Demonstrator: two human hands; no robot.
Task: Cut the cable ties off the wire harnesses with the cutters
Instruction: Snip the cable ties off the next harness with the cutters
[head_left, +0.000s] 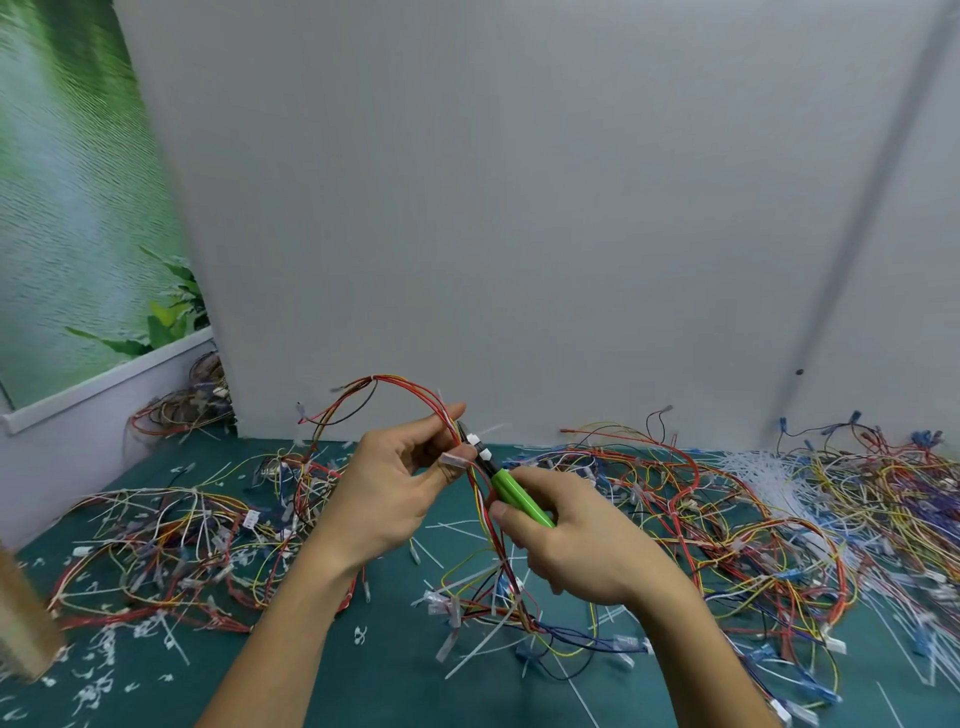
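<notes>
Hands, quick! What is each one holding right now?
Left hand: closed, pinching the raised wire harness.
Right hand: closed, gripping the green cutters, tip at the harness.

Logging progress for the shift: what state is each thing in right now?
left hand, pinching the lifted harness
right hand, gripping the cutters
cutters, tip at the lifted harness; jaws too blurred to tell
lifted harness, arched above the mat
harness piles, tangled on the mat
cut ties, scattered loose on the mat
</notes>
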